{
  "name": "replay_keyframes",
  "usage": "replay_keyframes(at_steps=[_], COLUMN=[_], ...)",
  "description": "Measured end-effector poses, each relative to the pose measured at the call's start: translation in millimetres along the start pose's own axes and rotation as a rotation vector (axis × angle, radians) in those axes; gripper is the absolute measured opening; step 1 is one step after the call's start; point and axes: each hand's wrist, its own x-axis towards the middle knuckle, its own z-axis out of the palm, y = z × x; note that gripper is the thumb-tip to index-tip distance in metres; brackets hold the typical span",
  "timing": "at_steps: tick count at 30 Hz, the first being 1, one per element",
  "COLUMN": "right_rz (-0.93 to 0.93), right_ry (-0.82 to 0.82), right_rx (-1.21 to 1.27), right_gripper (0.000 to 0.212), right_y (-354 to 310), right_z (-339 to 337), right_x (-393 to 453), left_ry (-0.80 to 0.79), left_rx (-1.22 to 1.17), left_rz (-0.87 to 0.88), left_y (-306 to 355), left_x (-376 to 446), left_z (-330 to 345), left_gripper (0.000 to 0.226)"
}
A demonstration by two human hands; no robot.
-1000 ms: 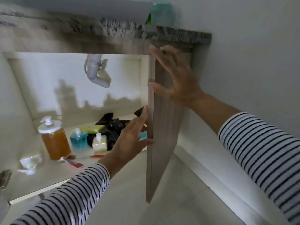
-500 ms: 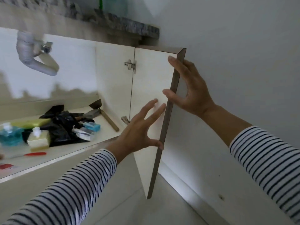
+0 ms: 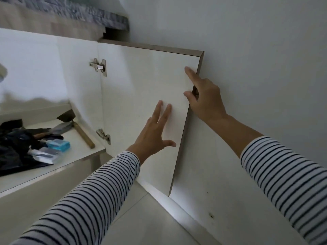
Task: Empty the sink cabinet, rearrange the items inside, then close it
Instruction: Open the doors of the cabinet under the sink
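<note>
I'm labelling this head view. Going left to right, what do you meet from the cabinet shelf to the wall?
Black bag → blue case → hammer → lower hinge → left hand → right hand → wall.

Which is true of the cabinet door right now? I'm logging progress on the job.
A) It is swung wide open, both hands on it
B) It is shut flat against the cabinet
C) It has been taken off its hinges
A: the door stands wide open on its hinges, its pale inner face showing; the left hand lies flat on it and the right hand holds its free edge.
</note>
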Motion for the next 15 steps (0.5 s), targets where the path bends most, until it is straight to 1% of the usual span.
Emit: replay_keyframes(at_steps=[2, 5, 7, 9, 12, 15], right_rz=[0.03, -0.001, 0.011, 0.045, 0.049, 0.06], right_ry=[0.0, 0.049, 0.048, -0.011, -0.124, -0.282], right_rx=[-0.034, -0.159, -0.211, -0.187, -0.138, -0.113], right_gripper=[0.057, 0.049, 0.041, 0.036, 0.034, 0.041], right_y=[2.9, -0.4, -2.3, -5.1, -11.8, -24.7], right_z=[1.3, 6.7, 13.6, 23.6, 42.1, 58.9], right_x=[-3.4, -13.6, -20.5, -28.5, -43.0, -53.0], left_ry=[0.014, 0.04, 0.009, -0.033, -0.101, -0.187], left_rx=[-0.007, -0.021, -0.031, -0.031, -0.007, 0.065], left_rz=[-0.006, -0.005, -0.02, -0.029, -0.043, -0.165], left_y=[-0.1, -0.5, -1.7, -3.9, -15.2, -34.4], left_x=[5.1, 8.2, 8.8, 7.6, -0.3, -19.1], left_z=[7.5, 16.2, 19.5, 18.1, 9.8, -6.4], left_gripper=[0.126, 0.126, 0.126, 0.125, 0.115, 0.105])
